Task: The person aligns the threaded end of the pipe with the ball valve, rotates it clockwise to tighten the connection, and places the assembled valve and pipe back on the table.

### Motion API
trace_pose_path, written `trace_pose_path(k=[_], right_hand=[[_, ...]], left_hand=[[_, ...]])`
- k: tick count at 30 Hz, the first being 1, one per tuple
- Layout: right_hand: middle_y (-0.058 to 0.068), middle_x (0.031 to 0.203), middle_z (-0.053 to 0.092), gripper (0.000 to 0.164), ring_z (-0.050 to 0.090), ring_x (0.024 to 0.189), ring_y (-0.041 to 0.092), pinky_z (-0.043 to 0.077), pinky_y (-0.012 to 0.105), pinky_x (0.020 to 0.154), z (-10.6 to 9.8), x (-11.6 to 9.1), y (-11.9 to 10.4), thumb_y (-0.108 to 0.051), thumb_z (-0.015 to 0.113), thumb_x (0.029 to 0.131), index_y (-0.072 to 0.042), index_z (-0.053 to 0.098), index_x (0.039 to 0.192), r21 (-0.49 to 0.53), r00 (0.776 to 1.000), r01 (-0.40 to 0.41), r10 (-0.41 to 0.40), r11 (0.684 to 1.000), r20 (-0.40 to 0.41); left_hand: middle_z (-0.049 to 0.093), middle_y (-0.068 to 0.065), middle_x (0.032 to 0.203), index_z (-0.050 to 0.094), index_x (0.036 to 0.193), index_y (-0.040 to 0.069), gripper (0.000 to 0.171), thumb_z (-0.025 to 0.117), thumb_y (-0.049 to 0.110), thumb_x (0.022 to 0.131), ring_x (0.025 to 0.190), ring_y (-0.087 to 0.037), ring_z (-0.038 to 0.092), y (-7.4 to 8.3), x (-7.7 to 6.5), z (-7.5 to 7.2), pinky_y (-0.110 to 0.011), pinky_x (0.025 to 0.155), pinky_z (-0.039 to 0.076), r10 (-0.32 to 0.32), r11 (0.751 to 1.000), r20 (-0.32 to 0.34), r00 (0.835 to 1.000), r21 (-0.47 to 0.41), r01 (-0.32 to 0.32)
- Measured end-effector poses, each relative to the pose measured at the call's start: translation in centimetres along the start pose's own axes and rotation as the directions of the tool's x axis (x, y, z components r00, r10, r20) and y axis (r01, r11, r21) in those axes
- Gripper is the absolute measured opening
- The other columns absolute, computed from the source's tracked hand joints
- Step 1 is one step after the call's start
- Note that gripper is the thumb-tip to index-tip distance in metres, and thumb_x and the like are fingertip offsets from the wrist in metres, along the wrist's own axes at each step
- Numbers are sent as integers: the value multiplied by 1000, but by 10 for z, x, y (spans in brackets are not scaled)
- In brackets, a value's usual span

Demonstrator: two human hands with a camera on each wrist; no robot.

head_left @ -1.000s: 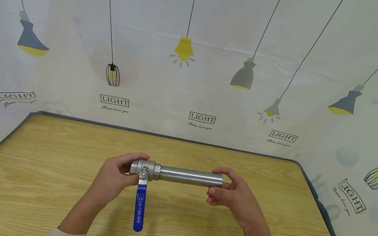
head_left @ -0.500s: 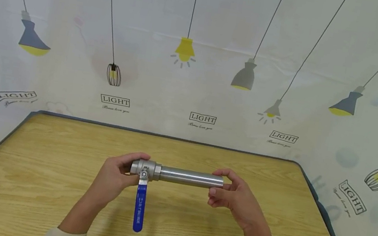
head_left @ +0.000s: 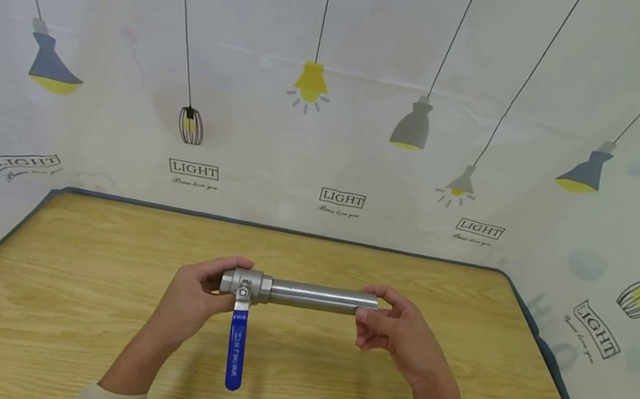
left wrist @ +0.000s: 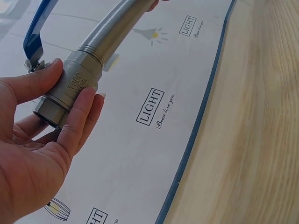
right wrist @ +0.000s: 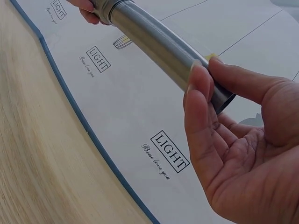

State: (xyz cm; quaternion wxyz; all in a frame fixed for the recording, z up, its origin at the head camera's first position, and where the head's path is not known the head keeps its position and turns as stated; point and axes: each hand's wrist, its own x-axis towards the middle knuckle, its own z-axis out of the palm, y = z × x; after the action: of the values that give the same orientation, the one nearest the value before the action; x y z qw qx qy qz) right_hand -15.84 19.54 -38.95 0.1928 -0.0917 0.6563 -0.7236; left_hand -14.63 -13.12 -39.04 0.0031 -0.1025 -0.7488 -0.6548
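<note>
A steel ball valve point(head_left: 248, 284) with a blue lever handle point(head_left: 236, 350) is held up above the table, joined at its right to a straight metal pipe point(head_left: 313, 297). The left hand point(head_left: 193, 292) grips the valve body at its free end; in the left wrist view the thumb and fingers wrap around the body, which is stamped "1000 WOG". At the pipe's far end the right hand point(head_left: 400, 331) pinches the tube between thumb and fingers. The right wrist view shows the pipe's dark end rim point(right wrist: 224, 103) beside the palm. The handle points toward the person.
Beneath the hands lies a wood-grain table point(head_left: 90, 303) with a dark blue edging strip point(head_left: 284, 229). A pale wall covering point(head_left: 253, 147) printed with lamps and the word LIGHT stands around its back and sides.
The right thumb and fingers have shifted slightly on the pipe end. The left hand and the valve stay almost in place, and the lever keeps the same direction.
</note>
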Motion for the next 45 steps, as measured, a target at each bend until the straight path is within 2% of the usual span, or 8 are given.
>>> trace_pose_path(k=[7,15,27,29,32,36,41,45], right_hand=[[0,74,63,32,61,62,10,55,25,61,0,1,-1,-18,63,95,-3,49,120,-6,1000,8,-8,1000,4],[-1,73,63,19,61,62,9,54,25,59,0,2,-2,-20,61,96,-5,55,107,-21,1000,13,-13,1000,25],[0,72,64,21,63,63,10,55,26,60,1,2,-3,-22,61,96,-5,56,107,-23,1000,11,-11,1000,13],[0,73,66,23,65,63,10,56,26,61,1,2,-3,-21,62,96,-4,55,111,-13,1000,8,-8,1000,11],[1,74,67,35,66,64,12,57,27,62,2,1,-3,-18,64,94,-1,52,123,-6,1000,-6,6,1000,-2],[4,80,69,50,67,67,13,57,29,64,2,1,-3,-9,69,89,-4,48,134,-6,1000,-20,20,1000,-8],[9,90,67,51,69,72,14,57,31,68,0,0,-1,-3,71,86,-9,51,132,-8,1000,-11,11,1000,12],[9,90,68,48,69,72,14,58,32,70,0,0,0,-1,70,86,-9,53,130,5,1000,-6,6,1000,15]], left_hand=[[60,-20,116,65,122,4,44,73,-5,80,96,-23,61,2,0,0,-26,75,56,-2,1000,-5,1000,0,2],[60,-20,118,64,122,4,44,72,-6,80,98,-23,60,4,-1,1,-26,76,56,-11,1000,-3,1000,2,11],[60,-20,118,64,123,5,45,71,-7,80,99,-26,60,2,0,1,-27,76,56,-4,1000,-3,1000,3,4],[60,-20,118,64,123,5,45,71,-7,80,99,-26,60,2,0,1,-27,76,56,-6,1000,-4,1000,1,6],[60,-20,118,64,123,5,45,71,-8,79,99,-26,60,2,-1,1,-27,76,56,-8,1000,-6,1000,-3,8],[60,-20,117,65,122,5,45,71,-8,79,98,-26,60,2,0,1,-27,76,56,-12,1000,-10,1000,-3,12],[60,-20,118,65,122,6,45,71,-7,79,99,-26,60,2,0,0,-27,76,56,-14,1000,-9,1000,0,14],[60,-20,118,65,122,5,45,71,-7,80,99,-26,60,1,0,0,-27,76,56,-7,1000,-4,1000,-2,7]])
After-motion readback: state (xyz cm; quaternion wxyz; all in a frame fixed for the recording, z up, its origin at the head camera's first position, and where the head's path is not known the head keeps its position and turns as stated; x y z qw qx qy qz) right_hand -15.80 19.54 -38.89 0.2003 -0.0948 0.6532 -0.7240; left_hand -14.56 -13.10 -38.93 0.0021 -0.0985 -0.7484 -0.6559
